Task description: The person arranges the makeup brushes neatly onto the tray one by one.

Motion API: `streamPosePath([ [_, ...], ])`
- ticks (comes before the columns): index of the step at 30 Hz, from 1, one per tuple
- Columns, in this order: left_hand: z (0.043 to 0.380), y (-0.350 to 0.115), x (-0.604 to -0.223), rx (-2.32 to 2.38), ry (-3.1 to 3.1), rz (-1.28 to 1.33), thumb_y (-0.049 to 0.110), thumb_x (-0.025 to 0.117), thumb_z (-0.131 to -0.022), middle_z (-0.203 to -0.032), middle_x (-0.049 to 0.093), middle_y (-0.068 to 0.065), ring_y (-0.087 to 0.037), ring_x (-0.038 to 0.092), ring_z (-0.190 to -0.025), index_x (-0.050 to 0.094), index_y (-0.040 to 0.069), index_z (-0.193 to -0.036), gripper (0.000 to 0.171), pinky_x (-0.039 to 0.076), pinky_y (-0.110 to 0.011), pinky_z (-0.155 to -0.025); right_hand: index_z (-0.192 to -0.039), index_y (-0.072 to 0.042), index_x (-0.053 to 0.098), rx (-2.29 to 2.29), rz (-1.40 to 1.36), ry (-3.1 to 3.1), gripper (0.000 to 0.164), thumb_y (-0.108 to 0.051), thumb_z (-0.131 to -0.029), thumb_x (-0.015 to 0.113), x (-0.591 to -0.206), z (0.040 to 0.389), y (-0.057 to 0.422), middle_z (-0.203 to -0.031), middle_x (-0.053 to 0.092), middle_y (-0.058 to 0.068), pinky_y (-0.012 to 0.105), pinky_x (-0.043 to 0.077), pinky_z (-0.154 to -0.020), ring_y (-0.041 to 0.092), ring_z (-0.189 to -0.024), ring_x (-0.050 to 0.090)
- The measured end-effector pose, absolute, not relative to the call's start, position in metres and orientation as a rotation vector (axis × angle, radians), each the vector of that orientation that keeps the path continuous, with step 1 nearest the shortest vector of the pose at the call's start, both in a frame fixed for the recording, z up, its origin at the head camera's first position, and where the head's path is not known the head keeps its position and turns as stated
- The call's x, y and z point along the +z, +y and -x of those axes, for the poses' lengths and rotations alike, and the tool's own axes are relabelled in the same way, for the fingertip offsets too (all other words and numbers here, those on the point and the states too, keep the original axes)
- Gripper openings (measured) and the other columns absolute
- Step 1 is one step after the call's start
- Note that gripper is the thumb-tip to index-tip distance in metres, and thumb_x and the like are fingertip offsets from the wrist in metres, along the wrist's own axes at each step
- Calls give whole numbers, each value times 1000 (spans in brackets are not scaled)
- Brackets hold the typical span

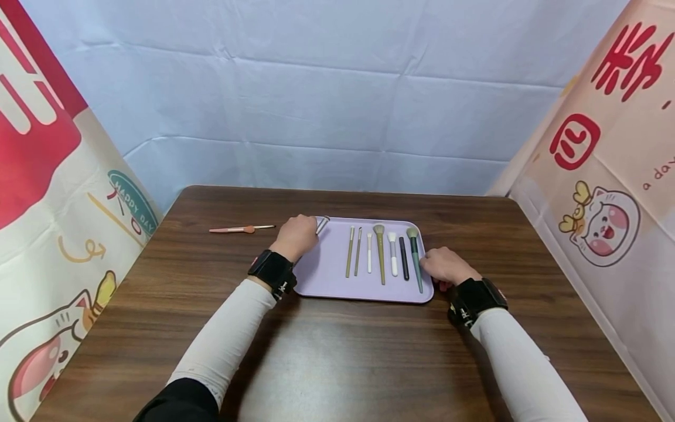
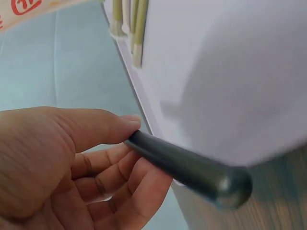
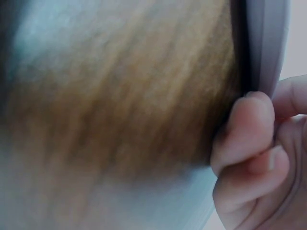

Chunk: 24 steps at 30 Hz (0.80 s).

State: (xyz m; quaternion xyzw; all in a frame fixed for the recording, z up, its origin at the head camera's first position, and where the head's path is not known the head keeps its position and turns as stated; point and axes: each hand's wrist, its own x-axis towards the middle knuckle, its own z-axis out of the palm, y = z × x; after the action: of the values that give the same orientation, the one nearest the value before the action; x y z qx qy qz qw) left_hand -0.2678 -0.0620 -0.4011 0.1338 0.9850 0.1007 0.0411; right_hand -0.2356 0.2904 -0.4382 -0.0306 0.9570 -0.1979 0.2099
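A makeup brush with a dark, round-ended handle (image 2: pixel 192 167) is pinched between the thumb and fingers of my left hand (image 1: pixel 297 236). That hand is over the left side of a lilac tray (image 1: pixel 327 272), hiding much of the brush in the head view. My right hand (image 1: pixel 448 266) grips the tray's right rim (image 3: pixel 268 43), its fingers curled at the edge. Several makeup brushes lie side by side on the tray, among them a large olive brush (image 1: pixel 380 252), a white one (image 1: pixel 392 255), a black-handled one (image 1: pixel 404 261) and a green one (image 1: pixel 415 258) nearest the right hand.
Left of the tray, a pink-handled brush (image 1: pixel 227 230) lies on the brown wooden table (image 1: pixel 337 351), with a thinner brush (image 1: pixel 265 227) at its head. A pale blue cloth (image 1: pixel 316 105) hangs behind the table, and printed cloths flank both sides.
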Motion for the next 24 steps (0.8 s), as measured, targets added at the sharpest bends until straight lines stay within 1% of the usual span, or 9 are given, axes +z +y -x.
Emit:
streamPosePath([
  [4, 267, -52, -402, 340, 3021, -394, 7, 60, -98, -94, 71, -14, -23, 64, -74, 69, -1, -104, 14, 53, -38, -67, -83, -2, 59, -545, 84, 2662, 35, -20, -102, 36, -438, 236, 290, -65, 56, 11, 33, 52, -49, 22, -51, 62],
  [11, 267, -38, -404, 355, 3021, -361, 7, 58, -99, -97, 73, -14, -22, 61, -71, 72, -1, -101, 16, 50, -35, -64, -82, -1, 59, -552, 80, 2656, 34, -20, -101, 36, -438, 236, 291, -64, 56, 11, 34, 52, -48, 23, -51, 62],
  [15, 267, -31, -404, 361, 3030, -356, 7, 58, -99, -99, 74, -14, -22, 60, -74, 74, -1, -99, 17, 51, -35, -68, -83, -1, 59, -550, 75, 2654, 34, -20, -101, 37, -438, 236, 290, -64, 57, 11, 34, 52, -49, 23, -51, 62],
  [20, 267, -26, -406, 313, 3051, -360, 8, 62, -97, -98, 74, -13, -22, 59, -77, 74, 0, -95, 15, 52, -35, -74, -85, -1, 59, -559, 68, 2656, 33, -20, -101, 37, -437, 236, 290, -65, 56, 11, 33, 52, -49, 23, -51, 61],
  [24, 267, -22, -408, 222, 3078, -388, 10, 64, -96, -90, 74, -10, -20, 58, -71, 75, 2, -88, 15, 52, -34, -72, -83, -2, 59, -559, 68, 2658, 34, -20, -101, 36, -438, 236, 290, -64, 56, 10, 33, 52, -48, 22, -51, 61],
])
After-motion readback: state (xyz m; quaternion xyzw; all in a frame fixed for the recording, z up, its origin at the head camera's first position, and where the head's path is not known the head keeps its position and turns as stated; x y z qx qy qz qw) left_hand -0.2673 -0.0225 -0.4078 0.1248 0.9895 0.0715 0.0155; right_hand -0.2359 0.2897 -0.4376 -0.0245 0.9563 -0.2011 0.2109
